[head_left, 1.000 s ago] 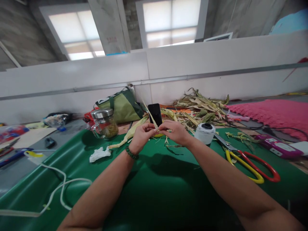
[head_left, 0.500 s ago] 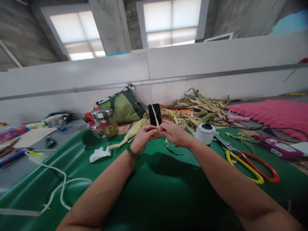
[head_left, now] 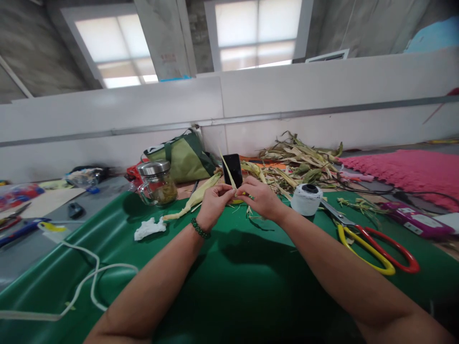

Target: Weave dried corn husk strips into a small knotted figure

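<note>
A pale strip of corn husk point(head_left: 228, 172) rises from between my fingertips, its pointed end up in front of a dark phone point(head_left: 233, 168). My left hand point(head_left: 215, 201), with a green bead bracelet at the wrist, pinches the strip's lower end. Close against it, my right hand point(head_left: 261, 197) is closed on the same end. The fingertips hide the part of the strip they grip. To the left lies a larger corn husk point(head_left: 201, 195) with a twisted tail, beside a crumpled white tissue point(head_left: 149, 229). A white thread spool point(head_left: 306, 199) stands right of my right hand.
Red-and-yellow-handled scissors point(head_left: 373, 246) lie right on the green mat point(head_left: 251, 296). A lidded glass jug point(head_left: 158, 184) and green bag point(head_left: 188, 157) stand back left. Husks are piled point(head_left: 301, 155) behind. A white cord point(head_left: 93, 282) crosses the left; a purple packet point(head_left: 416, 220) lies far right.
The husk strip now looks shorter above my fingers, and its thin curling tip no longer shows. My hands have shifted only slightly.
</note>
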`<state>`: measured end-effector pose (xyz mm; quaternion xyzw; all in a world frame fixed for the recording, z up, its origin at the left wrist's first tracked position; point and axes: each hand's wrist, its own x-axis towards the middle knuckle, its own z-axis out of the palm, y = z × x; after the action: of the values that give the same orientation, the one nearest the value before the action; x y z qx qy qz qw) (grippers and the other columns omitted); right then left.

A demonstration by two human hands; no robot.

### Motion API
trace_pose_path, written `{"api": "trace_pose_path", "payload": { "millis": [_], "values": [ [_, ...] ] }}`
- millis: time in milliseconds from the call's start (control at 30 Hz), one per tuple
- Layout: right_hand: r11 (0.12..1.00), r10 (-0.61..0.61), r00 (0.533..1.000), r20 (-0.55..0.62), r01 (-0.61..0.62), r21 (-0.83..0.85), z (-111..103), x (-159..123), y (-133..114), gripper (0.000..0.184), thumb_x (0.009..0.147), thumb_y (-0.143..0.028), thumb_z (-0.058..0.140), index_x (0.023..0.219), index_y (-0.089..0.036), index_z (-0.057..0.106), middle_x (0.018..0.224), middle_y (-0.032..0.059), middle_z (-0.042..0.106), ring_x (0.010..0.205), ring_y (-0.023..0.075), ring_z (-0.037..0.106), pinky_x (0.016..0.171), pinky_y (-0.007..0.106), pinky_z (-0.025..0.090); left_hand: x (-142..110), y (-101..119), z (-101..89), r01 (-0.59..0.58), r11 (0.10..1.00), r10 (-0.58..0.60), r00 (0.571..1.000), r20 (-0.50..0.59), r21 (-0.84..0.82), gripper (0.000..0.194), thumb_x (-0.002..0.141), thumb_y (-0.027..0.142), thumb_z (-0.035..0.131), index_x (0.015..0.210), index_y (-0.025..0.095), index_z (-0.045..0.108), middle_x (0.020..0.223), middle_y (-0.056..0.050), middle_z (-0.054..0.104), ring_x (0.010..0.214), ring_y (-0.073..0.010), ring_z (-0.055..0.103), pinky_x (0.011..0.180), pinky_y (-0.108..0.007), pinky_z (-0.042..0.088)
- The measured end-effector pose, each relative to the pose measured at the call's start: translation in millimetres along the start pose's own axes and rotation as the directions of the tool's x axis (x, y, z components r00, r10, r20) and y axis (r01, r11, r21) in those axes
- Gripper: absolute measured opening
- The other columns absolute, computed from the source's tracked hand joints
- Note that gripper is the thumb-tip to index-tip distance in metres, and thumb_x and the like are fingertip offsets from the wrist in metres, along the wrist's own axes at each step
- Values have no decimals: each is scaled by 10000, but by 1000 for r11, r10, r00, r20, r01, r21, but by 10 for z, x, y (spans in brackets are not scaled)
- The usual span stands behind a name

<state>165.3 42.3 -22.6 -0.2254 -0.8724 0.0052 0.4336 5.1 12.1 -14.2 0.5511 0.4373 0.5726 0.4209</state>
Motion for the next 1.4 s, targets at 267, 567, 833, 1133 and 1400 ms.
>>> {"api": "trace_pose_path", "payload": {
  "millis": [267, 567, 833, 1133, 1400],
  "values": [
    [997, -2, 999, 47, 6, -75, 32, -12, 30, 121, 902, -192, 520, 815, -179, 603, 818, 37, 524, 747, 157, 533, 700, 277, 431, 12, 20, -4, -17, 1000, 16, 1000, 12, 15, 235, 564, 340, 772, 619, 154, 640, 550, 14, 615, 526, -109, 552, 533, -233, 453],
    [981, 182, 979, 90, -174, -87, 172, -64, 365, 88, 833, -109, 579, 776, -176, 571, 787, 9, 500, 710, 142, 515, 663, 260, 418, 307, -158, 129, 214, 977, -212, 974, 79, -16, 268, 527, 286, 809, 610, 140, 600, 551, 9, 613, 514, -98, 575, 482, -190, 407],
    [985, 167, 975, 148, -170, 7, 296, -95, 334, 115, 883, -131, 530, 854, -169, 634, 868, 47, 562, 832, 166, 559, 769, 302, 463, 247, -377, 19, 174, 979, -173, 985, 18, -108, 333, 500, 346, 821, 637, 145, 594, 579, 32, 607, 524, -83, 552, 528, -200, 437],
    [997, 79, 996, 46, -79, 2, 278, -102, 274, 103, 868, -113, 530, 826, -170, 604, 824, 47, 579, 796, 165, 573, 749, 290, 475, 230, -287, 29, 167, 972, -173, 985, -21, -165, 222, 547, 251, 775, 627, 139, 601, 525, 39, 579, 484, -64, 501, 508, -191, 409],
    [995, -25, 999, -37, 22, -99, 273, -125, 272, 146, 920, -224, 505, 846, -185, 625, 801, 53, 648, 761, 163, 605, 711, 262, 466, 231, -209, -4, 204, 964, -202, 979, 29, -171, 208, 573, 240, 778, 629, 133, 608, 542, 34, 584, 485, -59, 503, 480, -175, 397]
  ]
}}
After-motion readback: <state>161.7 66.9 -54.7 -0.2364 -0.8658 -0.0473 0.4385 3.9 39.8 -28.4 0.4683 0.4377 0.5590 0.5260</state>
